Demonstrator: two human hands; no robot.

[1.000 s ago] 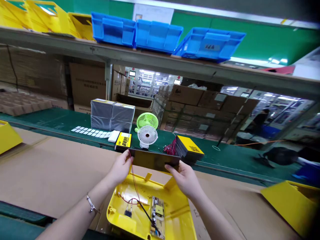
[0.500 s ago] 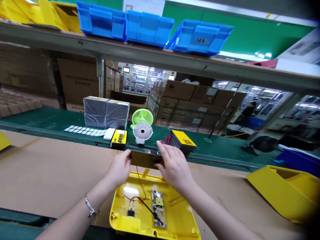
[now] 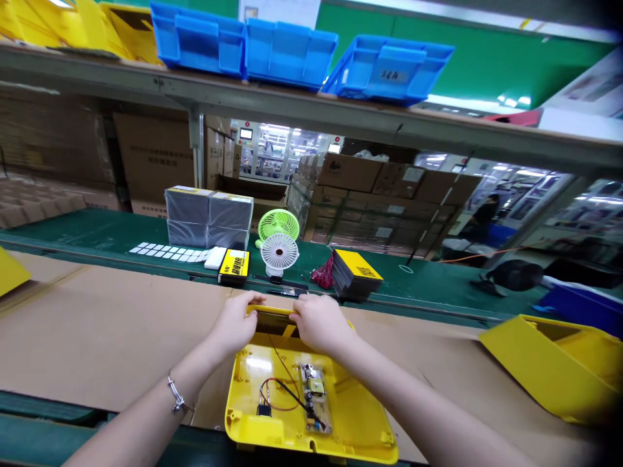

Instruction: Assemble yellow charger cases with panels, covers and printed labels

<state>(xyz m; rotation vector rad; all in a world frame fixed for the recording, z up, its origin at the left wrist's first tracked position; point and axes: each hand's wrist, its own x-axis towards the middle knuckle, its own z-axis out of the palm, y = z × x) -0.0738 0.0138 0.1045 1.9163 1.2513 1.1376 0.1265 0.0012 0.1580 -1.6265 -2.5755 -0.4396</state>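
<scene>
The dark panel (image 3: 272,321) stands at the far wall of the open yellow plastic housing (image 3: 357,405), between the two hands, just below the strip of yellow rim. The left hand (image 3: 236,324) and the right hand (image 3: 324,324) are each clamped there, fingers curled over the rim and thumbs on the near side, apparently pinching wall and panel together; the knuckles hide exactly how much of each they hold.

The panel looks thin, stiff and light, with a glossy face that may be slippery and easily scratched. Its edges seem the best place to grip, with pressure shared between both hands. The housing appears rigid but light and smooth; its thick rim should give a firmer hold than the inner floor.

Nearer the wearer than the grip, inside the housing, lie a thin red-and-black wire (image 3: 280,408), a black two-pin plug piece (image 3: 263,410) and a narrow circuit board (image 3: 315,395). The board and wire look fragile and are better left untouched.

Cardboard (image 3: 146,337) spreads to both sides. Beyond the grip stands a white desk fan (image 3: 279,251), with a yellow-topped stack (image 3: 359,266) to its right and a yellow-and-black box (image 3: 234,266) to its left.
</scene>
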